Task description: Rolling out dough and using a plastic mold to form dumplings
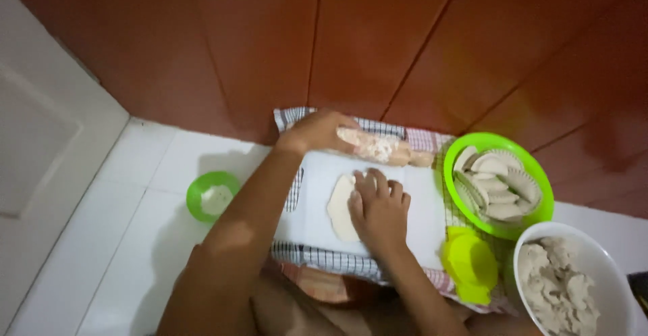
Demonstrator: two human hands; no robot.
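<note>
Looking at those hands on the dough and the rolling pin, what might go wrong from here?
1. The right hand presses flat on the thin dough sheet; it might stick to the palm or tear when lifted.
2. The left hand grips only one end of the floury rolling pin, so the far end may swing toward the green basket of shaped pieces.
3. The yellow-green mould and the white bowl of filling sit close to the right forearm; a nudge might shift them.
</note>
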